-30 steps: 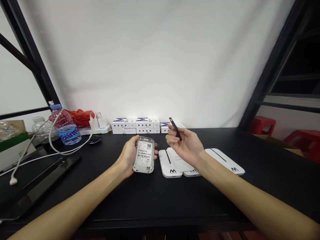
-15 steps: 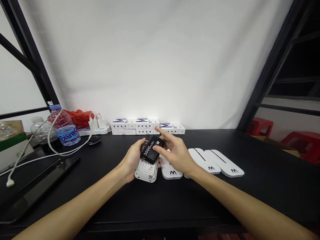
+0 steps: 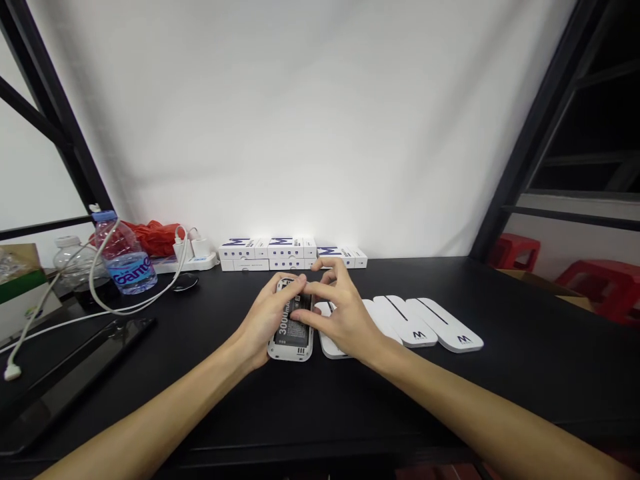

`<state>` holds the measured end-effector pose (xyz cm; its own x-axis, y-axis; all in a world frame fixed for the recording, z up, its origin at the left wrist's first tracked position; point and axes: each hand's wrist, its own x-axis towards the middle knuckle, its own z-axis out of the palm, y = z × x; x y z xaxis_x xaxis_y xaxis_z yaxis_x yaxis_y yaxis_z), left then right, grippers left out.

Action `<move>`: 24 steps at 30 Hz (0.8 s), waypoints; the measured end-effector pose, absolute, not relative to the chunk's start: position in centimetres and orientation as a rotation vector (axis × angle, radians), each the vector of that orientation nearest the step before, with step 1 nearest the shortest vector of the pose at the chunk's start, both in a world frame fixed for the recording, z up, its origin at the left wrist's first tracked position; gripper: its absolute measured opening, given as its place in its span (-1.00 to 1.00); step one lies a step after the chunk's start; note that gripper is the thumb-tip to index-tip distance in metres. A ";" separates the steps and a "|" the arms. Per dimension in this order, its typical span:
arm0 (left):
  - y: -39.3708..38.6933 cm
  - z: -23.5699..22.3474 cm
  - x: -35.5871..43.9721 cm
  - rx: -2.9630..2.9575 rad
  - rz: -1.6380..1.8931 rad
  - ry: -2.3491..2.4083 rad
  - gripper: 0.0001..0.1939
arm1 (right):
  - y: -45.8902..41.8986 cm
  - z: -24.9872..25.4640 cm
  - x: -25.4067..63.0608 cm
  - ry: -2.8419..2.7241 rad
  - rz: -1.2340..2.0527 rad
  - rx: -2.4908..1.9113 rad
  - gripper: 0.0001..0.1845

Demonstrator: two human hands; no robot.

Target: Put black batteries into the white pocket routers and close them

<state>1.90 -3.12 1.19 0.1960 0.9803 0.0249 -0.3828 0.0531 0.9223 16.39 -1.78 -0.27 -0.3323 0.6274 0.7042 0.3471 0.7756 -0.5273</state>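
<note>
A small white device (image 3: 291, 354) with its back uncovered rests in my left hand (image 3: 265, 310), whose fingers wrap around its left side while the thumb reaches over the upper end. Inside its recess lies a black battery (image 3: 294, 333) marked 3000mAh, lined up with the casing. My right hand (image 3: 345, 310) is bent over the battery from the right. Its thumb touches the battery's face, and its index fingertip meets the left thumb near the top. Both hands partly hide the battery's upper end. Beside my right hand, several white devices (image 3: 407, 323) with dark stripes lie in a row.
Small white boxes (image 3: 293, 250) stand stacked against the wall. To the left are a water bottle (image 3: 127, 260), a power strip (image 3: 200, 262), white cables (image 3: 95, 280), a black mouse (image 3: 185, 282) and a dark tablet-like slab (image 3: 75, 380). Red stools (image 3: 597, 287) stand beyond the black table (image 3: 400, 407).
The battery has gone from lying tilted above the device to sitting straight in its recess. My left thumb has moved over the top, and my right hand has shifted slightly left.
</note>
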 end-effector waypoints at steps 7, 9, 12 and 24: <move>-2.7 1.9 1.4 1.051 1.320 0.884 -0.79 | -0.9 1.1 17.3 -1.888 0.332 -0.787 -0.64; -2.4 2.0 1.0 1.042 1.368 0.955 -0.81 | -0.5 2.0 18.3 -1.817 0.244 -0.879 -0.70; -1.9 1.9 0.4 1.047 1.383 1.004 -0.83 | 0.1 2.7 19.9 -1.914 0.069 -1.196 -0.68; -0.8 0.7 0.2 0.803 1.232 0.985 -0.72 | 0.0 2.3 20.1 -2.164 0.277 -1.534 -0.83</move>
